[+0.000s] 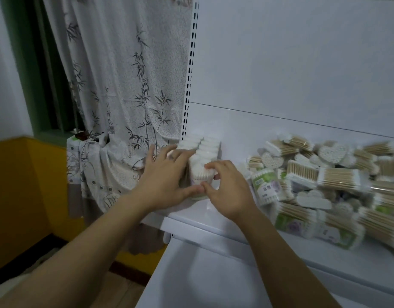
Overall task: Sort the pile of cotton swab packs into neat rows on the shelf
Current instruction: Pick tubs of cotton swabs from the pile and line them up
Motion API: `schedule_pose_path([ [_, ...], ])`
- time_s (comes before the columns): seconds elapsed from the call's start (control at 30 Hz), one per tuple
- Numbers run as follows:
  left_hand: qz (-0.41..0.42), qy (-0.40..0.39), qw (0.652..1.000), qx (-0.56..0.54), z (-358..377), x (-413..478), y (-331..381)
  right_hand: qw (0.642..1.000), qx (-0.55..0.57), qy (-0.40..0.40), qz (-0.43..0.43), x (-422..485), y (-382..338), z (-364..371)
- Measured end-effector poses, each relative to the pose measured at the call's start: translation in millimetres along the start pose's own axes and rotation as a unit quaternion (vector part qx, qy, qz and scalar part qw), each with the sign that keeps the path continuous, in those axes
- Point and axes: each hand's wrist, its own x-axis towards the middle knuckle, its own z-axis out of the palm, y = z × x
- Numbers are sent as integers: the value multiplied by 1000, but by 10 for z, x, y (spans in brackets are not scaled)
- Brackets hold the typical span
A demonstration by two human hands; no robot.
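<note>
Loose pile point(329, 181) beside rows point(202, 150)

Not much here can be read. One cotton swab pack point(265, 185) lies at the near left edge of the pile, at about 3 o'clock from the right hand point(229, 192). It has a green and white label with some small dark letters on it, but they are too blurry to make out. Other packs at about 5 o'clock from that one show green labels too, with no words that can be read. On the curtain point(125, 85), at about 11 o'clock from the left hand point(167, 176), dark brush writing runs down in a line beside the bamboo drawings. It is too small to read.
</note>
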Motion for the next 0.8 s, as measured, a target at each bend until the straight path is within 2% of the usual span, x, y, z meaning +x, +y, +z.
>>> schedule_pose_path([
  [0.2,56,-97,992,-64,-302,377,-91,996,87,20,-9,-31,51,99],
  [0.3,54,-82,987,-130,-365,622,-131,990,135,38,1,-60,85,108],
  [0.37,53,-82,988,-116,-398,748,-137,987,154,44,1,-74,102,49],
  [0.47,68,-172,983,-16,-390,870,-75,985,168,21,22,-80,110,-55],
  [0.57,75,-215,974,7,-312,963,-43,984,175,-9,43,-63,104,-122],
  [0.8,114,-186,976,-28,-183,1000,-11,988,150,-36,31,-80,85,-172],
])
